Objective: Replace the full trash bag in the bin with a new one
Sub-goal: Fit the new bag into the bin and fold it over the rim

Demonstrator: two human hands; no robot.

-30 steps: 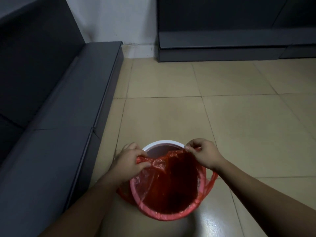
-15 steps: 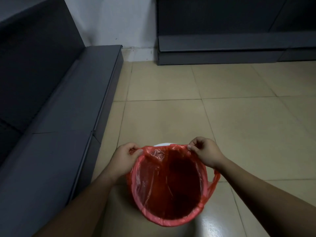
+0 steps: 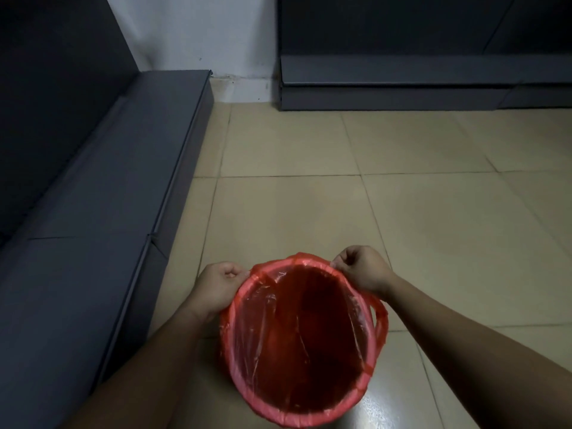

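Pinching the red bag (image 3: pixel 297 335) at the far rim, our left hand (image 3: pixel 216 284) and right hand (image 3: pixel 362 270) have now stretched it fully over the bin; the white edge is covered.

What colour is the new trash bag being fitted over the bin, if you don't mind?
Translucent red, seen in the head view: the trash bag.

Open floor (image 3: pixel 402 212) ahead; bench (image 3: pixel 108 196) leftward.
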